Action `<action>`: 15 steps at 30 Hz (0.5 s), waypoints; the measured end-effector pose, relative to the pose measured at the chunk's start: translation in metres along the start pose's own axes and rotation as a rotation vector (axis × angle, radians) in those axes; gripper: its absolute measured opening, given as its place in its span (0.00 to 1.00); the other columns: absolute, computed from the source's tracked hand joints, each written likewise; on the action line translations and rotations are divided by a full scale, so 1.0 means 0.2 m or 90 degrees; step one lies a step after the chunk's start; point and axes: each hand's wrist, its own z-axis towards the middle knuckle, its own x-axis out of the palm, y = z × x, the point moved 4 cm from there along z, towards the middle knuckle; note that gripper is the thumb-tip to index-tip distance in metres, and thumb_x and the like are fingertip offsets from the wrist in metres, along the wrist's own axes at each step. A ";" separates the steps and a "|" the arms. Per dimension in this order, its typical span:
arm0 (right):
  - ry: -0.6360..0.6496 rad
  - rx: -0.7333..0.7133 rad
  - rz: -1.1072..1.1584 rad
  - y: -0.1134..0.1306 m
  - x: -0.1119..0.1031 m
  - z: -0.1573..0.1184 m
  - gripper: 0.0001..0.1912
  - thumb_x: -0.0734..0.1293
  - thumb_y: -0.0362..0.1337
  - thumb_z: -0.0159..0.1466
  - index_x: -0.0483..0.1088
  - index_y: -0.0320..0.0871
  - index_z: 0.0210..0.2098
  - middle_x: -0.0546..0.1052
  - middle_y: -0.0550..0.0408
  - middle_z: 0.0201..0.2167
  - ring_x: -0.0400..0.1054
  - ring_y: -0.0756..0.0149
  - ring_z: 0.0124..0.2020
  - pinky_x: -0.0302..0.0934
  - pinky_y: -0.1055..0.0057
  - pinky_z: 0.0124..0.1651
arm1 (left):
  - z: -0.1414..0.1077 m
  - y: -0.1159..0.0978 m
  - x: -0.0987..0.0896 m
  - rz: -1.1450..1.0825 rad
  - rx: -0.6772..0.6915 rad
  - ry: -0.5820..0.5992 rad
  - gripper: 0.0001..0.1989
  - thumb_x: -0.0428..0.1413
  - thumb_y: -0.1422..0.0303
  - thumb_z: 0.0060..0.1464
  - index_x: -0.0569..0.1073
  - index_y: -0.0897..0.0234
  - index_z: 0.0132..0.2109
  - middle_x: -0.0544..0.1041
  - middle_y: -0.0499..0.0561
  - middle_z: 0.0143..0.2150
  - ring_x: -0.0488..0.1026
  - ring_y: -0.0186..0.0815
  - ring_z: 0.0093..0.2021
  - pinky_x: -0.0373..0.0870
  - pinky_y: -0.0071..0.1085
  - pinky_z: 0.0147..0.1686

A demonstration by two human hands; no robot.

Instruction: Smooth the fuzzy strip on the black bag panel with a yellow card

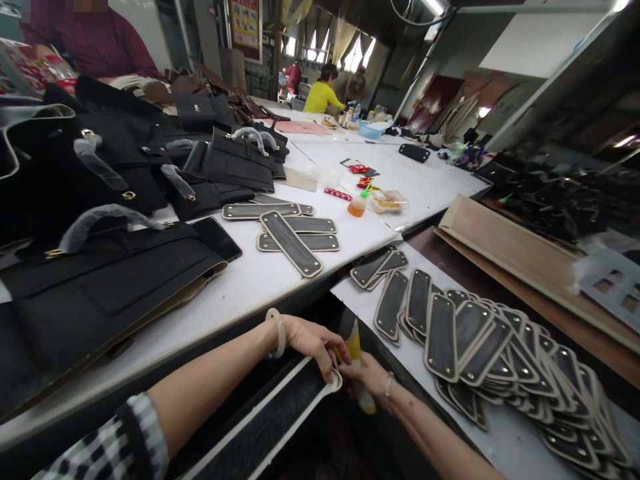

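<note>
My left hand point(311, 341), with a pale bangle at the wrist, pinches the rounded end of a long black bag panel point(260, 427) with cream edges. The panel slants down towards me over the dark gap in front of the table. Close beside it, my right hand point(369, 377) is closed around a yellow and whitish tool point(356, 343) with a pointed upper end; its exact kind is unclear. The fingers of both hands nearly meet at the panel's end, and where the tool touches it is hidden.
Studded black panels point(443, 337) lie piled at right, and several more point(295, 240) lie on the white table point(240, 293). Black handbags point(110, 267) crowd the left, beside a phone point(219, 238). An orange-liquid bottle point(357, 205) stands beyond. Other people are farther back.
</note>
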 end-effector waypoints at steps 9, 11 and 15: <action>0.245 0.099 -0.046 0.16 -0.24 -0.49 0.34 0.66 0.64 0.54 0.60 0.40 0.42 0.73 0.55 0.21 0.64 0.71 0.14 0.62 0.78 0.15 | -0.02 0.00 0.02 -0.071 -0.019 -0.002 0.37 0.69 0.69 0.30 0.65 0.63 0.51 0.78 0.48 0.38 0.75 0.38 0.37 0.71 0.32 0.37; 0.296 0.105 -0.073 0.25 -0.15 -0.53 0.31 0.64 0.62 0.59 0.59 0.40 0.44 0.71 0.58 0.19 0.63 0.73 0.12 0.60 0.81 0.13 | -0.03 0.00 0.02 -0.078 -0.022 -0.012 0.38 0.69 0.68 0.30 0.64 0.64 0.51 0.78 0.48 0.38 0.74 0.38 0.37 0.70 0.32 0.37; 0.301 0.102 -0.141 0.35 -0.02 -0.50 0.12 0.55 0.44 0.71 0.57 0.40 0.45 0.69 0.60 0.16 0.61 0.72 0.10 0.59 0.80 0.11 | -0.05 -0.02 0.03 -0.077 -0.029 -0.039 0.43 0.70 0.68 0.30 0.63 0.64 0.56 0.78 0.49 0.40 0.74 0.39 0.40 0.69 0.31 0.38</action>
